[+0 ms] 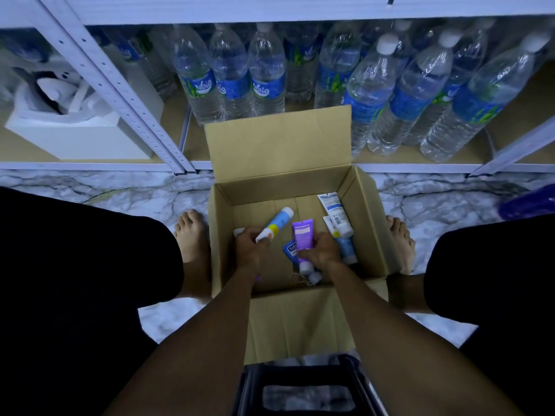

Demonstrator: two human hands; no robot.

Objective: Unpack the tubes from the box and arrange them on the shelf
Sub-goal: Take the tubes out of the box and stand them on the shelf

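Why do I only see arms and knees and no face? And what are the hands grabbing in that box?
There is no machine here, just a person. The one picture comes from a camera worn on their head, looking down, so you see the person's own body from above. A cardboard box stands open on the floor. The left hand holds a light blue and white tube, and the right hand grips a purple tube. More tubes lie in the box, like a white tube by its right wall. Behind the box, water bottles stand on the shelf.
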